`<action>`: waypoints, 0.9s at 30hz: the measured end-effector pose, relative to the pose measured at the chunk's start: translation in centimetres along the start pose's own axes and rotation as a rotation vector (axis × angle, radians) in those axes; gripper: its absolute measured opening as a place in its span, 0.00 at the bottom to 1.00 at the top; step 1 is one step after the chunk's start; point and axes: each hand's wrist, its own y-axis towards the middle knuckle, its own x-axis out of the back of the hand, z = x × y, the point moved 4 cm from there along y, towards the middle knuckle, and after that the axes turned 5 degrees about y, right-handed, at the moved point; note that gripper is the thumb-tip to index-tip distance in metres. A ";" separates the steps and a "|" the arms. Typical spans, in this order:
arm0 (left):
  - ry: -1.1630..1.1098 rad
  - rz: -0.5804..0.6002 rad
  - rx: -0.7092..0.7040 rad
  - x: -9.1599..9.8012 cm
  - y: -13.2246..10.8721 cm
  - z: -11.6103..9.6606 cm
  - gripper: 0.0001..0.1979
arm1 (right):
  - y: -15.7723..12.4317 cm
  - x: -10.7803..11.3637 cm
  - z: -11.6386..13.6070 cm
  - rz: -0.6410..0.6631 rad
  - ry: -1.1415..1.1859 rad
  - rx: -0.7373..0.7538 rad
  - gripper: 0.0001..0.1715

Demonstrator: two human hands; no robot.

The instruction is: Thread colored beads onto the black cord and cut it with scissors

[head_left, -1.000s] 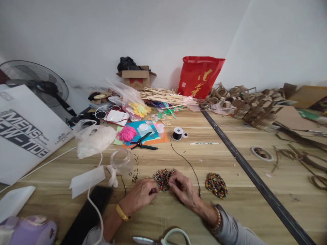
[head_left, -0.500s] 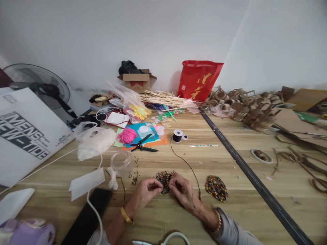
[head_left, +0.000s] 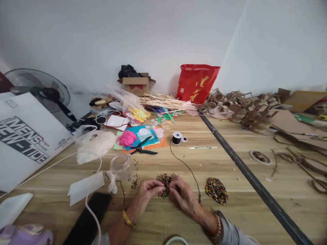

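My left hand (head_left: 146,192) and my right hand (head_left: 182,194) meet over a woven piece of many-coloured beads (head_left: 165,182) near the front of the wooden table (head_left: 230,217). Both pinch its near edge with curled fingers, and part of the piece is hidden behind them. A thin black cord (head_left: 185,163) runs from the beads by my right hand up to a black cord spool (head_left: 176,137). A second round beaded piece (head_left: 216,190) lies flat just right of my right hand.
A clear jar (head_left: 121,166), pliers (head_left: 141,149) and pink yarn (head_left: 126,138) lie left of centre. A black phone (head_left: 88,217) and white cable (head_left: 93,204) sit front left. A fan (head_left: 38,90), white board (head_left: 22,139), red bag (head_left: 196,83) and cardboard scraps (head_left: 255,109) line the back.
Both hands have lifted the beaded piece's near edge and drawn closer together over it; the view has tilted slightly, so the scissors at the front edge have nearly left the frame.
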 end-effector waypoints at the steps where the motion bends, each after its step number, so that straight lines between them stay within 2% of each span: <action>1: 0.002 -0.003 -0.008 0.0 0.0 0.0 0.08 | 0.0 0.0 0.1 -0.007 0.001 0.002 0.07; 14: 0.053 0.011 0.007 0.2 0.1 0.4 0.09 | -0.2 -0.2 -0.2 0.060 -0.007 0.025 0.07; 27: 0.054 0.046 0.028 0.1 0.0 0.2 0.10 | 0.0 -0.1 0.5 0.066 -0.005 0.053 0.09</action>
